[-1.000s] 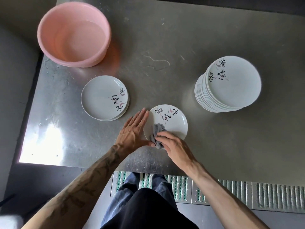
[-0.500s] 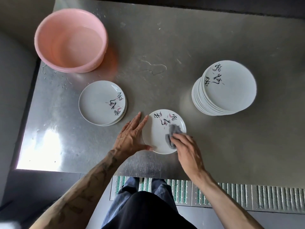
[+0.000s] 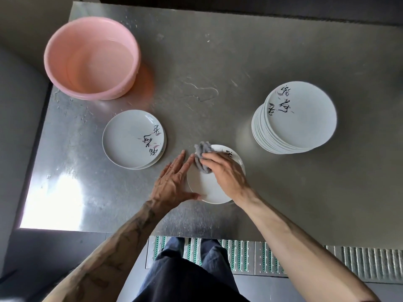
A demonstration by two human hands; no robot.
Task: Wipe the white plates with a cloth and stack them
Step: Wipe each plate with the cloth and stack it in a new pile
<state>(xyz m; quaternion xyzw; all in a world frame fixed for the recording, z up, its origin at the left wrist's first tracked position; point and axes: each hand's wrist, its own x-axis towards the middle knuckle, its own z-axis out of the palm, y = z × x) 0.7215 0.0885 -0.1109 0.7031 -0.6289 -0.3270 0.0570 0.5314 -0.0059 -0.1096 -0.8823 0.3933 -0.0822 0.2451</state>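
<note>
A single white plate point(image 3: 209, 190) is laid flat near the front edge of the tabletop point(image 3: 250, 51), directly before the person, where it is reached by both hands without stretching. It is steadied by the left hand point(image 3: 172, 184), whose fingers point(image 3: 182, 163) are held straight and close together along the left rim, with the thumb set against the near rim, apparently so that sliding under the rubbing is prevented. A crumpled grey cloth point(image 3: 201, 159) is gripped in the curled fingers of the right hand point(image 3: 224, 173) and pressed on the plate's far left part, slightly overhanging the rim. A low pile point(image 3: 128, 138) is set to the left and a tall stack point(image 3: 303, 120) to the right, both apart from the plate; which holds the wiped ones cannot be told. A pink basin point(image 3: 91, 57) stands at the far left corner. Open tabletop is left on either side for a lift across, but the near edge lies just beside the plate, so a slip toward it is judged the main risk.
</note>
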